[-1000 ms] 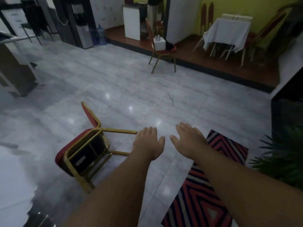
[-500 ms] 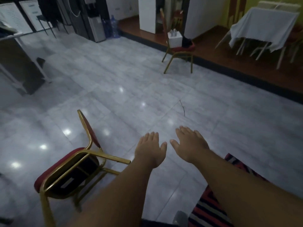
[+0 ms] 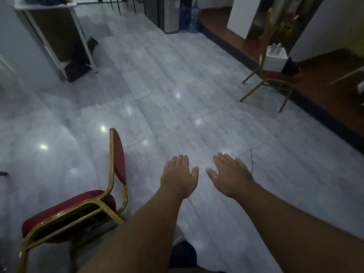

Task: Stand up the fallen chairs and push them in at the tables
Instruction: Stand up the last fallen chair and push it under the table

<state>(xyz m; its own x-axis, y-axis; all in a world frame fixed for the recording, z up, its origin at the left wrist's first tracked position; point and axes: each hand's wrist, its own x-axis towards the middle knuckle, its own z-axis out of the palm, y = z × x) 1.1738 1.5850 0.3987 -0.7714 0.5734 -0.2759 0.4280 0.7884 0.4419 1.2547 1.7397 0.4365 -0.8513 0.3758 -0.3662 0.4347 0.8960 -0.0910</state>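
Left hand [image 3: 180, 174] and right hand [image 3: 230, 175] outstretched palms down over grey floor [image 3: 167, 107], fingers apart, empty. Fallen red chair [image 3: 78, 198] on side, near left, beside left forearm. Second chair [image 3: 275, 75] upright, far right.

Bare forearms, sleeveless; left hand [image 3: 180, 177] and right hand [image 3: 231, 176] ringless.

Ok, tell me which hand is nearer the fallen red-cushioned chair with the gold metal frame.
Left. The left hand hovers open just right of the fallen red-cushioned chair with the gold metal frame, not touching it. The right hand is farther right, beyond the left one.
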